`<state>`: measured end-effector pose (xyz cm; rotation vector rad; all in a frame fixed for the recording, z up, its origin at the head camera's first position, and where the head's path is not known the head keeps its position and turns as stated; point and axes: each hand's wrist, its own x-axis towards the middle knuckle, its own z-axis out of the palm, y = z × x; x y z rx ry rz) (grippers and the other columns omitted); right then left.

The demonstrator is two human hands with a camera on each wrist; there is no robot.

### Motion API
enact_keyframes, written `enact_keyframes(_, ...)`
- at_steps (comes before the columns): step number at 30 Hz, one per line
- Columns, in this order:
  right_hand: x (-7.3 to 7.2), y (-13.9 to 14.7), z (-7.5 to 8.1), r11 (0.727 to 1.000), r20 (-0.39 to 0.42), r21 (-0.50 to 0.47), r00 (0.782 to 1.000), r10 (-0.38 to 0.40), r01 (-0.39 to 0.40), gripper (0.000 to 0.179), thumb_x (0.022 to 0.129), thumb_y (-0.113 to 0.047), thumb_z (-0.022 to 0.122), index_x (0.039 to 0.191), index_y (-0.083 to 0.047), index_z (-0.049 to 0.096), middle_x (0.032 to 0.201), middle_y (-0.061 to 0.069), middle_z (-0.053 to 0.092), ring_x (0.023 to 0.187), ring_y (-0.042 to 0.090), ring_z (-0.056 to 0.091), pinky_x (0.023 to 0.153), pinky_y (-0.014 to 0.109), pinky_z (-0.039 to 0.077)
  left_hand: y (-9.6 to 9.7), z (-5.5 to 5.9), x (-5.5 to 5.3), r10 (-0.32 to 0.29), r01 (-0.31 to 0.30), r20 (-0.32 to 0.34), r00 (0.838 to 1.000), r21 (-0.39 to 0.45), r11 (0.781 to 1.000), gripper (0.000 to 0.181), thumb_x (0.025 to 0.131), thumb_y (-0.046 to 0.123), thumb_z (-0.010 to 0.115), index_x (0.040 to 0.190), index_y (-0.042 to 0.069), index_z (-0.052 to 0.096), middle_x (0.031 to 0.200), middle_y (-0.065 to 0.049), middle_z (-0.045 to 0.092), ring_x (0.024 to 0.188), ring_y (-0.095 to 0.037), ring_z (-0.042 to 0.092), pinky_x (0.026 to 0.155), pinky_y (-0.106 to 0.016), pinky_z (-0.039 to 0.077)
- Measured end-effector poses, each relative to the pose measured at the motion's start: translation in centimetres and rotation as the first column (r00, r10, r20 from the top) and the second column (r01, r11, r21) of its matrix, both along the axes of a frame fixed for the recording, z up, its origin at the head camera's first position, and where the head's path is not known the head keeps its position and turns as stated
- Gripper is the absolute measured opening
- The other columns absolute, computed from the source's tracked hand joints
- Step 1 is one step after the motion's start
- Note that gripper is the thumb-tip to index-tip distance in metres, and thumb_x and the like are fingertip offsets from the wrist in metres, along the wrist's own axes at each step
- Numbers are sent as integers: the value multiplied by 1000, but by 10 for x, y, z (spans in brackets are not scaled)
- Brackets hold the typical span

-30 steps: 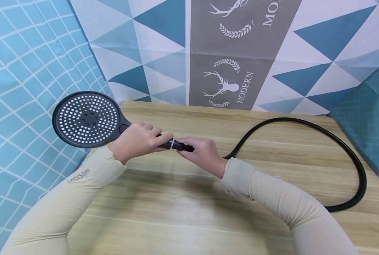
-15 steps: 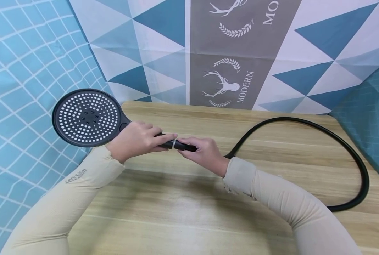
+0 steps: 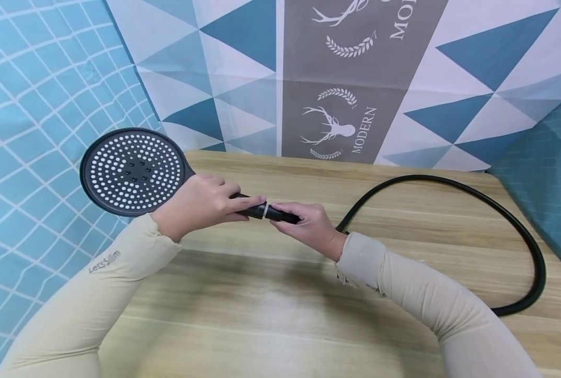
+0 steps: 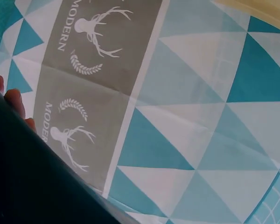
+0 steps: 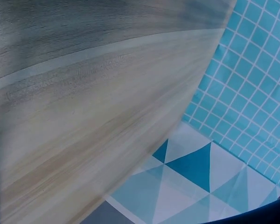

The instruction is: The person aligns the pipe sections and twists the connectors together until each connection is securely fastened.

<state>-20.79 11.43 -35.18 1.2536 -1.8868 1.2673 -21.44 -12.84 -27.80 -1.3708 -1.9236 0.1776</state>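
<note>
In the head view a black shower head (image 3: 136,170) with a round face of white nozzles is held above the table, face toward the camera. My left hand (image 3: 204,205) grips its handle (image 3: 254,210), thumb lying along it toward the lower end. A pale ring marks where the handle meets the black hose connector (image 3: 282,215). My right hand (image 3: 310,226) pinches that connector between thumb and fingers. From behind this hand the black hose (image 3: 450,181) loops out to the right. In the left wrist view only some fingertips (image 4: 15,102) show beyond a dark shape.
A wood-grain table (image 3: 271,325) lies under both hands. Behind it hangs a patterned backdrop (image 3: 242,68) with triangles and deer prints. Blue tiled sheeting (image 3: 34,157) borders the left side, and teal sheeting (image 3: 544,142) the right. The hose loop rests on the table's right part.
Both hands have shifted slightly to the right with the handle and connector. The round shower head has risen a little in the head view. Both grips stay on.
</note>
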Motion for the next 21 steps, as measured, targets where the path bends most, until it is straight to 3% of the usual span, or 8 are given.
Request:
enact_keyframes(5,4,2,4,999,91,37,996,-20,16,31,70,14,76,100,16,68,93,28,70,78,34,72,66,27,57,1,1,1,-3,3,39,999,-16,1000,44,71,37,85,111,22,73,70,-4,62,48,-17,48,42,-28,39)
enact_keyframes(9,7,4,8,998,223,66,975,-21,6,32,74,11,75,104,15,67,96,28,69,77,31,72,65,28,57,2,1,2,9,-8,40,999,-17,1000,44,72,37,84,112,22,73,69,-4,61,47,-17,47,42,-28,40)
enact_keyframes(18,9,3,18,997,452,76,891,-34,-1,32,75,9,75,105,14,67,77,23,70,60,7,59,52,22,49,2,1,2,-2,2,3,1000,-2,1000,45,71,35,86,112,21,74,67,-4,59,46,-17,44,41,-27,37)
enact_keyframes(21,8,2,22,996,548,86,836,-44,-4,30,76,7,75,104,14,67,74,22,70,57,3,57,51,20,45,2,0,1,-4,4,7,1000,-5,1000,45,71,35,85,112,21,73,67,-5,60,46,-17,45,41,-27,37)
